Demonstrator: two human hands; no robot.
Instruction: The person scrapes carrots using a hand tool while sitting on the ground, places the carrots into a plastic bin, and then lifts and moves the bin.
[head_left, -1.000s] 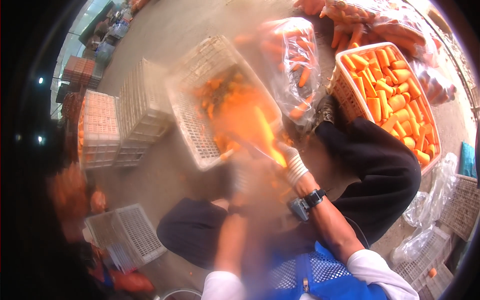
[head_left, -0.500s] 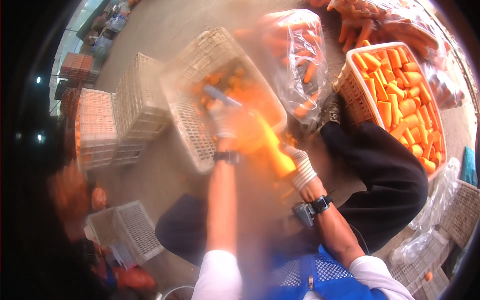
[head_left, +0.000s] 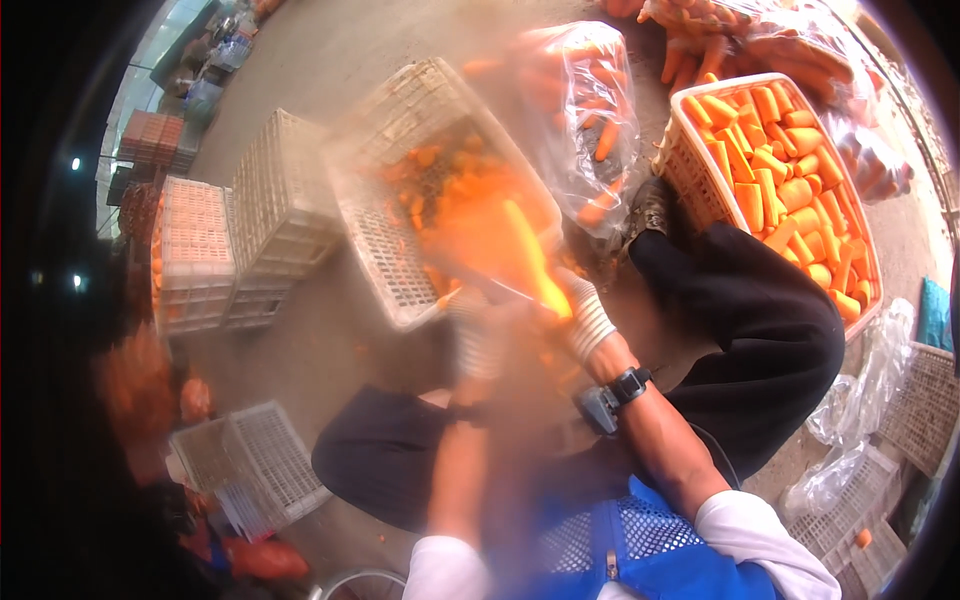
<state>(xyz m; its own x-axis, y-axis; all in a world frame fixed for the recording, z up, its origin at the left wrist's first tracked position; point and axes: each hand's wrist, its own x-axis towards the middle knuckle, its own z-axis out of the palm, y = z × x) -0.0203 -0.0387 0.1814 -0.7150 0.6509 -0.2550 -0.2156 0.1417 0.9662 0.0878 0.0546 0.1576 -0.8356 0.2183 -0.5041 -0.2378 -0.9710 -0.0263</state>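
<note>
Holding a carrot (head_left: 530,262) in my right hand (head_left: 580,322), I keep the gloved grip clenched on its lower end, so the carrot points up toward 11 o'clock over the white crate (head_left: 385,250) of peelings in front of my knees. My right forearm runs in from 5 o'clock, bent at the elbow, with a watch (head_left: 612,396) on the wrist. My left hand (head_left: 480,335) sits just beside the right at 9 o'clock of it, badly blurred; its forearm comes straight up from 6 o'clock. It seems to be closed on a thin tool laid across the carrot's base, but I cannot tell its grip for sure. At 2 o'clock stands an orange basket (head_left: 690,180) full of cut carrots, and between it and the crate lies a clear bag (head_left: 590,110) of carrots.
</note>
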